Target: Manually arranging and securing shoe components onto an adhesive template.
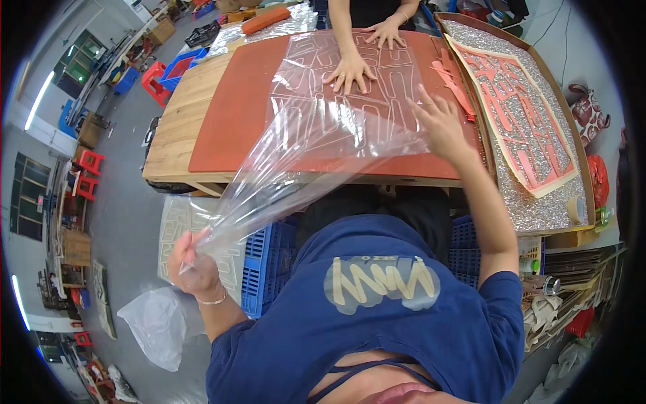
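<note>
Clenched transparent plastic film (269, 172) in left hand (194, 264) at eight o'clock, spread right hand (437, 124) loosely at two, judged far half flat, near half outstanding.

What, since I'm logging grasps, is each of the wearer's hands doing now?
Left hand: closed, holding gathered clear plastic film.
Right hand: fingers spread by the film's right edge; whether it grips cannot be told.

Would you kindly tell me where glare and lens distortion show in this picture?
In the head view, white glare streaks the film, notably along its folds; a strip light at far left shows as a bright bar; edges of the table bow, and the corners go black.
</note>
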Demonstrator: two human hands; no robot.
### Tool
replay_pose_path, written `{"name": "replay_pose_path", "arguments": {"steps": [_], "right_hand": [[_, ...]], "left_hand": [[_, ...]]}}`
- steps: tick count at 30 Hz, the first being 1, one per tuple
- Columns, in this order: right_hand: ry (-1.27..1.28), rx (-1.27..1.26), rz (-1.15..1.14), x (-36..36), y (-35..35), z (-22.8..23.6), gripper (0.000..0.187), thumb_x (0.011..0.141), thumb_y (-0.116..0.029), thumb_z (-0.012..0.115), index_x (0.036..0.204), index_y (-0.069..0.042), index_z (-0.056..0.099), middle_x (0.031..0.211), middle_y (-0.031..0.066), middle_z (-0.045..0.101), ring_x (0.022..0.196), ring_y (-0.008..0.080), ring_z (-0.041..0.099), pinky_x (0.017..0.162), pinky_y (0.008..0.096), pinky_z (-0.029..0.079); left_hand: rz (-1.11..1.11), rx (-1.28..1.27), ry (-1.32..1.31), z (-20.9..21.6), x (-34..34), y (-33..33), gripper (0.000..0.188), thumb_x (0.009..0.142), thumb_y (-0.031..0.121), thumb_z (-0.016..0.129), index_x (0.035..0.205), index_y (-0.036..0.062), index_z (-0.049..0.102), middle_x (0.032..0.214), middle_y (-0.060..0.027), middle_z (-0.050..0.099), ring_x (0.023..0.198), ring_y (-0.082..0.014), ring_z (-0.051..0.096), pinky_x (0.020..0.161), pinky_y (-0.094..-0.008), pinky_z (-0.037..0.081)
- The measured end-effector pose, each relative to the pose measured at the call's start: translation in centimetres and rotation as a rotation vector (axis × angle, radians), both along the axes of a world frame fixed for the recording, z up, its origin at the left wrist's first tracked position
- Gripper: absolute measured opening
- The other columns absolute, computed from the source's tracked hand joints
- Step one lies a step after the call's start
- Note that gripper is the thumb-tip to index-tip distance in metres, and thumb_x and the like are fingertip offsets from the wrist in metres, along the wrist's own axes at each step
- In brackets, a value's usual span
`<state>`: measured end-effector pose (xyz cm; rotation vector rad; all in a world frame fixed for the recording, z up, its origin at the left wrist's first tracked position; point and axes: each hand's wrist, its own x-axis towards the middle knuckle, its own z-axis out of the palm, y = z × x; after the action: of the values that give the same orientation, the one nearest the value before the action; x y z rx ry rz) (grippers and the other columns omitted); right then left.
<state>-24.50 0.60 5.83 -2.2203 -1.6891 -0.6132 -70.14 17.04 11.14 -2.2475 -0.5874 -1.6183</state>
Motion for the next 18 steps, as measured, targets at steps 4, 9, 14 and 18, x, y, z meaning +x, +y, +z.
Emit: {"name": "replay_pose_path", "arguments": {"steps": [4,9,14,18], "right_hand": [[-0.128,-0.302,0.081,0.0,-2.0,-4.8,0.04,0.08,-0.01,0.055,0.12,-0.006,0.056,0.126,0.0145,0.056,0.113,0.0333,0.054,0.099,0.0447,0.039],[-0.195,-0.218,0.126,-9.8,-2.5,-0.8,0.039,0.083,-0.014,0.049,0.116,0.007,0.054,0.097,0.0179,0.064,0.092,0.0281,0.063,0.084,0.0398,0.047],[-0.26,-0.504,0.454,-19.6,-1.7,3.9,0.041,0.081,-0.012,0.05,0.107,0.02,0.055,0.076,0.0205,0.065,0.059,0.0214,0.064,0.048,0.0322,0.051],[-0.178,-0.405,0.824,-25.9,1.2,7.7,0.038,0.078,-0.012,0.055,0.096,0.021,0.057,0.065,0.0178,0.064,0.053,0.0224,0.064,0.044,0.0329,0.05]], "left_hand": [[-0.039,-0.028,-0.012,0.5,-1.9,1.3,0.031,0.1,0.02,0.041,0.092,-0.0017,0.062,0.074,-0.0106,0.07,0.06,-0.0214,0.063,0.059,-0.0277,0.05],[0.174,-0.319,-0.394,0.6,-7.1,4.3,0.028,0.1,0.017,0.04,0.092,-0.0011,0.06,0.073,-0.0115,0.067,0.061,-0.018,0.065,0.059,-0.0294,0.053],[0.083,-0.577,-0.759,0.2,-11.8,7.7,0.034,0.101,0.024,0.039,0.096,-0.0033,0.057,0.065,-0.0108,0.062,0.053,-0.0171,0.061,0.05,-0.0278,0.05],[0.388,-0.531,-0.891,-1.8,-19.5,9.8,0.04,0.1,0.032,0.039,0.097,-0.0032,0.059,0.064,-0.0096,0.059,0.049,-0.0153,0.054,0.046,-0.0266,0.046]]}}
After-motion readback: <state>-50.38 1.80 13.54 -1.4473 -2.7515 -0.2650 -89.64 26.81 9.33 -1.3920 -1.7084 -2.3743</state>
